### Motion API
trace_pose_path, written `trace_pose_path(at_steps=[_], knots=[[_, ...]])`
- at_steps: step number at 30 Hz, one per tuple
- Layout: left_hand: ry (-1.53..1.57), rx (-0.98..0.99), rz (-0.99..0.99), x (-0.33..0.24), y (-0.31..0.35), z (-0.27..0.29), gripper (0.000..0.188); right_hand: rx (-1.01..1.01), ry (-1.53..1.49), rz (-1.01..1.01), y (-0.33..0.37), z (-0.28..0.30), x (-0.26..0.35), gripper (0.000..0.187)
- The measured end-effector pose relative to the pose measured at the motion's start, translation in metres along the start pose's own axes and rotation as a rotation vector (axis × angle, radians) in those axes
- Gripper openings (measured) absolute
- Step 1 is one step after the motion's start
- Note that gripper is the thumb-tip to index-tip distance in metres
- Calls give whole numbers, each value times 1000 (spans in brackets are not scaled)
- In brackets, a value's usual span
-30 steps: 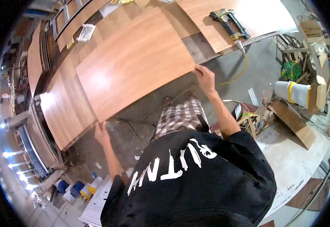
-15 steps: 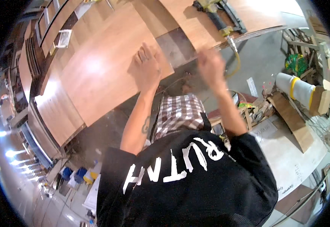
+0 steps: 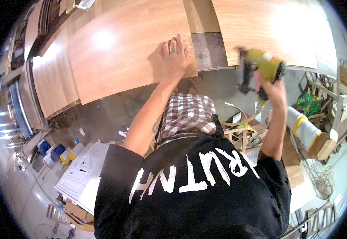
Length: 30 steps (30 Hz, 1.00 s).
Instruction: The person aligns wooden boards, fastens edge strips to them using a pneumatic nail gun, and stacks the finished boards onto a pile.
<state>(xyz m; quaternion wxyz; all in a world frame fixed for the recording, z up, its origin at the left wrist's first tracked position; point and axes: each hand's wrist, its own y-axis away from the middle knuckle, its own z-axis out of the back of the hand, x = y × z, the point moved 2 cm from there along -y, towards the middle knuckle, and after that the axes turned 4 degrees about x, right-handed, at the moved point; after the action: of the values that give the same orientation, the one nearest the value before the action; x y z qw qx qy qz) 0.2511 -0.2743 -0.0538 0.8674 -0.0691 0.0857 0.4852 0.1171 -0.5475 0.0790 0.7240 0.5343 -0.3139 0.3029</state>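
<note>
My right hand (image 3: 272, 88) is wrapped around the handle of a yellow-green and black nail gun (image 3: 266, 65), raised off the surface and blurred by motion. A yellow hose runs from the earlier tool position; now part of it shows below my hand. My left hand (image 3: 174, 59) rests on a light-brown wood panel (image 3: 117, 51) near its right end, index finger stretched out and the other fingers partly bent. Nothing is held in it. A second wood panel (image 3: 253, 28) lies to the right, past a gap showing a darker board (image 3: 208, 49).
A white roll with yellow bands (image 3: 303, 126) and a green bag (image 3: 308, 104) stand at the right. Wood scraps (image 3: 243, 139) lie near my right forearm. Narrower panels (image 3: 54, 85) overlap at the left. Behind on the left are a white panel (image 3: 80, 167) and blue containers (image 3: 57, 152).
My right hand has taken hold of the nail gun, which lay on the right panel, and lifted it toward me. My left hand stays on the left panel while the view has shifted.
</note>
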Motion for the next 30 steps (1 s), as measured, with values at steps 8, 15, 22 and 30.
trace_pose_path(at_steps=[8, 15, 22, 30], knots=[[76, -110, -7, -5, -1, -10, 63, 104, 268, -51, 26, -108, -50, 38], [109, -78, -1, -2, 1, -4, 61, 49, 389, 34, 23, -117, -47, 35], [86, -167, -19, -1, 3, -6, 61, 40, 410, 20, 24, -116, -49, 31], [74, -126, -19, -4, 3, -8, 63, 33, 399, 103, 24, -114, -55, 33]])
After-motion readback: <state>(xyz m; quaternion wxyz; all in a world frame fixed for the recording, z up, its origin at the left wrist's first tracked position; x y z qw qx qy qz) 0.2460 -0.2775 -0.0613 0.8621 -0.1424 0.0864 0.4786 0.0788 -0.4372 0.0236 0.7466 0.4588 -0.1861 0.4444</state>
